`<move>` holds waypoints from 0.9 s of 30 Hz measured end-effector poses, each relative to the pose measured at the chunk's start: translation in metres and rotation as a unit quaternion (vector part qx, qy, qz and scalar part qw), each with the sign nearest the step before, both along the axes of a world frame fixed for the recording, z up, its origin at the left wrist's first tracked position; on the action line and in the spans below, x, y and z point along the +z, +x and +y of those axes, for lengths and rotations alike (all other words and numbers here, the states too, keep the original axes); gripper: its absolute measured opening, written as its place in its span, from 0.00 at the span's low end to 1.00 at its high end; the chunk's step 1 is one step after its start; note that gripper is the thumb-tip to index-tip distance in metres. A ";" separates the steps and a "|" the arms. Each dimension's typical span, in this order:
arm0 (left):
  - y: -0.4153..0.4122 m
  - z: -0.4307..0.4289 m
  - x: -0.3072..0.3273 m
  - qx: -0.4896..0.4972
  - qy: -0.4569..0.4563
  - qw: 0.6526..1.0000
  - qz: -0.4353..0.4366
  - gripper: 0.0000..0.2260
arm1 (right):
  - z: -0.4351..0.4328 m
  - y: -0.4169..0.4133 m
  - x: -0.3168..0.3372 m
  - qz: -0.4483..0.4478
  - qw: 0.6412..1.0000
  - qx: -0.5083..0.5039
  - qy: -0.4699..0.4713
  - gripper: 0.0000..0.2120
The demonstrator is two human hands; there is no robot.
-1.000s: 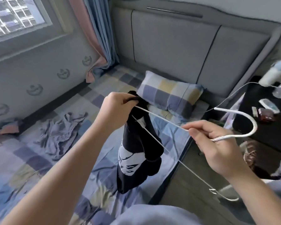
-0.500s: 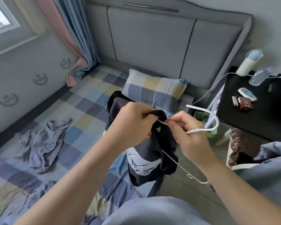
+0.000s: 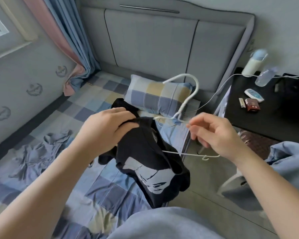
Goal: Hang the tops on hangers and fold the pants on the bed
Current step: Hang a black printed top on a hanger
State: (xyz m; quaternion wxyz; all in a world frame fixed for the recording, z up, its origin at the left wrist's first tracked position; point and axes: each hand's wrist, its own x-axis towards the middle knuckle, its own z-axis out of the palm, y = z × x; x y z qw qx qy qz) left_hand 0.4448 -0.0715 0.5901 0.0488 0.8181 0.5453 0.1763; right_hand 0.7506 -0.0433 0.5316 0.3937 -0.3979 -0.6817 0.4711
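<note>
While the black printed top [image 3: 145, 152] is gripped near its neckline by the left hand [image 3: 109, 130], whose fingers are curled into the fabric, it is held in mid-air at the centre of the frame, above the right edge of the bed [image 3: 110, 190]. A thin wire arm of the white hanger [image 3: 184, 103] is pinched between thumb and forefinger of the right hand [image 3: 214, 135], right of centre. The hanger's hook is pointed towards the upper centre and is seen against the checked pillow [image 3: 159, 95]. One hanger arm is hidden inside the top, and the lower bar emerges from the fabric towards the right wrist. A crumpled grey-blue garment [image 3: 34, 156] is spread on the sheet at the left, well apart from both hands. A black bedside table [image 3: 266, 121] is seen at the right edge.
</note>
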 end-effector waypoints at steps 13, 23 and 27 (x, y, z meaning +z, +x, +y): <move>0.029 -0.022 -0.009 -0.026 -0.004 0.994 -0.105 0.14 | -0.014 -0.022 0.000 -0.066 0.998 0.011 0.001 0.09; 0.025 -0.024 -0.021 0.091 0.010 0.968 -0.234 0.11 | -0.033 -0.051 -0.016 -0.101 0.975 -0.114 0.159 0.11; 0.032 -0.027 -0.022 0.108 0.004 0.955 -0.275 0.08 | -0.035 -0.085 -0.024 -0.112 0.993 0.036 -0.006 0.22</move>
